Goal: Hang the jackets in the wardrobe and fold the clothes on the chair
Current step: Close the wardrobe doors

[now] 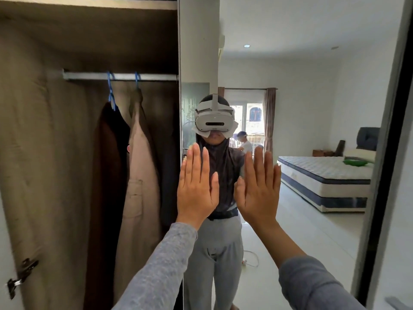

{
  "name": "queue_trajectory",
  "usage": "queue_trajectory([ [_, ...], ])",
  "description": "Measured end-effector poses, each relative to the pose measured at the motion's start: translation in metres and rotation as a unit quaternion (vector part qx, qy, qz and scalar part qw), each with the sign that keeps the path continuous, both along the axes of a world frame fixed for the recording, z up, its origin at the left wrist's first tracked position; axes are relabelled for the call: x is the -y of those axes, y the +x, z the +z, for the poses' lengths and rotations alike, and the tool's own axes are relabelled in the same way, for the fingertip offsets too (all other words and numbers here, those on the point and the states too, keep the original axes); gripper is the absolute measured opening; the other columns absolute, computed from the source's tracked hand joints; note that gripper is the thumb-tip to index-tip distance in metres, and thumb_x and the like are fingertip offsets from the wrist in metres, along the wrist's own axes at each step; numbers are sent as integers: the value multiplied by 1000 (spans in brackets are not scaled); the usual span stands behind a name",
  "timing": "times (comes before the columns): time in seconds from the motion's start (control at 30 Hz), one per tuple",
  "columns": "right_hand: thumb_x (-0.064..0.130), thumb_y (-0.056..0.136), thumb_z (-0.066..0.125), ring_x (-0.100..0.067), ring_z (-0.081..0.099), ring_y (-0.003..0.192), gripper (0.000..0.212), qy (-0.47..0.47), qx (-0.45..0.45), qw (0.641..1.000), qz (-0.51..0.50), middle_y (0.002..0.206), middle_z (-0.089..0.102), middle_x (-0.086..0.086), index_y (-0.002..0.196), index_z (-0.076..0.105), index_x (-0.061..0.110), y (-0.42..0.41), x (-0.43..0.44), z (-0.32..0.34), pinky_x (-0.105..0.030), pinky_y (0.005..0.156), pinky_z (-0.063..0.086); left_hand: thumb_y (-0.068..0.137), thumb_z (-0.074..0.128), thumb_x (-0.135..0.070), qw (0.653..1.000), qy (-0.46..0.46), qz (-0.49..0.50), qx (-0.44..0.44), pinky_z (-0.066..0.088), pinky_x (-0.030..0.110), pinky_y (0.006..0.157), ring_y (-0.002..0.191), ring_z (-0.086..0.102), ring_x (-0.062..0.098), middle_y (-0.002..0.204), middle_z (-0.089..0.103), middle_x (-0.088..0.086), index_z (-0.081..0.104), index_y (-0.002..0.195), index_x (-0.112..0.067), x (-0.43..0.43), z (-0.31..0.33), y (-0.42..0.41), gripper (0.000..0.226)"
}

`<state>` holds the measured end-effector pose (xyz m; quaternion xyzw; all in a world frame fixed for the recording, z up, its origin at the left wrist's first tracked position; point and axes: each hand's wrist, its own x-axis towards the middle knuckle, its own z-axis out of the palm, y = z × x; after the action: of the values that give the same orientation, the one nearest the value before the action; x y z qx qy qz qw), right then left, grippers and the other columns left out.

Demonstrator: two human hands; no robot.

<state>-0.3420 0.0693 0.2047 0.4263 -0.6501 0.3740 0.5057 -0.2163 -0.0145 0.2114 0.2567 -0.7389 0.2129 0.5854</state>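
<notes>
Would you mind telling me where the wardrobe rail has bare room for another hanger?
The rail is bare between the wardrobe's left wall and the first blue hanger. Right of that it is crowded: brown jacket and beige jacket hang touching.

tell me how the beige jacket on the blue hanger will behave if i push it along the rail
The beige jacket hangs in soft folds, so it is probably floppy and would sway. Its blue hanger hooks over the smooth rail, so it should likely slide easily.
</notes>
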Motion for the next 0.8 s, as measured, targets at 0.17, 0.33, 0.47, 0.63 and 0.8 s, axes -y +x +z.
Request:
queue_trajectory([
  [0.17,32,95,32,-28,8,146,59,12,4,1000,2,157,11,-9,149,20,13,1,-2,-1,-47,118,10,98,34,-28,1000,1,6,2,14,41,119,145,13,28,155,16,19,24,146,-1,-2,0,0,57],
  [0.33,29,96,40,-24,1,147,60,65,32,997,14,159,5,-6,150,19,15,8,-20,-5,-44,119,9,100,31,-31,999,28,11,34,13,41,119,146,8,27,157,9,18,18,149,-2,-10,2,7,58],
  [0.47,25,94,43,-20,-3,147,62,153,77,984,45,159,1,1,151,17,20,14,-44,-25,-44,119,9,101,25,-28,993,61,32,98,13,41,119,147,5,24,158,5,13,12,150,-6,-25,-2,26,56],
  [0.63,13,88,45,-22,5,147,62,226,131,956,131,159,11,-3,148,27,17,37,-87,-23,-48,116,18,99,19,-27,984,85,97,123,13,40,118,145,15,24,157,15,12,17,149,-5,-72,-18,77,55],
  [0.8,16,93,45,-20,2,147,60,240,121,944,190,159,10,-4,149,23,16,90,-124,-27,-43,118,12,99,28,-28,980,93,142,100,18,41,118,145,15,24,156,20,12,22,148,-5,-131,-28,140,54],
])
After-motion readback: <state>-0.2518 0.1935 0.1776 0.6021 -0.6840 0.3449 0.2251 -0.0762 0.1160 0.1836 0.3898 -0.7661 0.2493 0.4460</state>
